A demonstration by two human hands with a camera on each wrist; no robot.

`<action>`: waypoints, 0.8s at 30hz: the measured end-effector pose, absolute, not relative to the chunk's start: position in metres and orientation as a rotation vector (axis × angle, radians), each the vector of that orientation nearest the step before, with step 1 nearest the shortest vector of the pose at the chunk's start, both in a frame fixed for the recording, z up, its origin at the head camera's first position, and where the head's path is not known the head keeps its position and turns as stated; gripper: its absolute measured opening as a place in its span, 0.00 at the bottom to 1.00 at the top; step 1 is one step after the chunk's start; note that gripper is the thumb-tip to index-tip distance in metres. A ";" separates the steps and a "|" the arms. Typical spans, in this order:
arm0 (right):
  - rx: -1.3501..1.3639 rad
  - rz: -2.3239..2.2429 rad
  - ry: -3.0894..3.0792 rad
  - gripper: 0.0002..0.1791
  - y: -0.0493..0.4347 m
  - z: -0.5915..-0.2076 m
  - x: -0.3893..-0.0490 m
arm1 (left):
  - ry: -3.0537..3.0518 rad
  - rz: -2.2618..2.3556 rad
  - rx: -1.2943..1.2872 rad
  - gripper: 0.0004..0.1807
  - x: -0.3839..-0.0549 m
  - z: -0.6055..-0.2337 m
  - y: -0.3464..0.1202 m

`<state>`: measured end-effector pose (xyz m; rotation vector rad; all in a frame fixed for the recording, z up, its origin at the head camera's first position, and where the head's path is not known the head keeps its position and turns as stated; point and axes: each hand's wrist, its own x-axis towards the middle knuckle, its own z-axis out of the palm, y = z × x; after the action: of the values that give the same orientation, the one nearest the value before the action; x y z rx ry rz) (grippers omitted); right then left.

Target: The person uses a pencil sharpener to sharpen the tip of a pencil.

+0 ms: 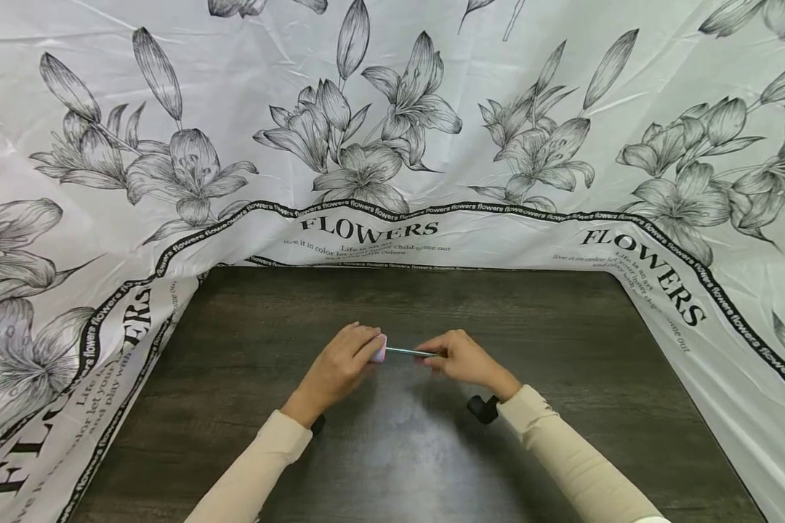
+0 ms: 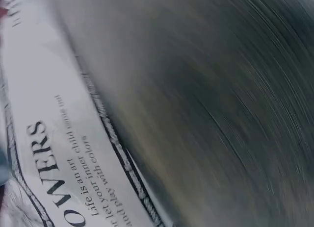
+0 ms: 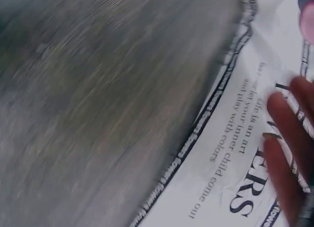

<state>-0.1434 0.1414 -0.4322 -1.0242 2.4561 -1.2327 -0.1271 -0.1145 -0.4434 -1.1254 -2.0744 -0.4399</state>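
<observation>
Over the middle of the table, my left hand (image 1: 341, 367) grips a small pink-and-lilac piece (image 1: 380, 349), its fingers wrapped over the top. A thin, shiny straight rod (image 1: 402, 351) runs from this piece toward the right. My right hand (image 1: 466, 357) pinches the rod's far end between thumb and fingers. Part of the pink piece is hidden under the left fingers. In the right wrist view, blurred fingers (image 3: 282, 158) show at the right edge, with a rounded pink end (image 3: 308, 21) above them.
The dark wood-grain table (image 1: 392, 450) lies beneath both hands. White cloth with flower print (image 1: 392, 167) hangs behind it and along both sides. A black wrist device (image 1: 482, 409) shows below the right wrist, and another (image 1: 317, 425) by the left one.
</observation>
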 end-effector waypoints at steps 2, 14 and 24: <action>-1.269 -1.015 2.746 0.14 0.140 -0.431 -0.143 | -2.271 -0.655 -1.076 0.24 -0.126 -0.442 -0.117; -2.087 -0.342 3.326 0.15 0.138 -0.443 -0.138 | -2.916 -1.893 -0.757 0.22 -0.136 -0.417 -0.132; -0.896 -1.315 2.268 0.14 0.141 -0.439 -0.140 | -2.078 -0.261 -1.220 0.18 -0.124 -0.440 -0.116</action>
<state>-0.1399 0.1415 -0.4392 -0.8955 2.2685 -1.3155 -0.1241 -0.1160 -0.4398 -1.2202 -2.0784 -0.2612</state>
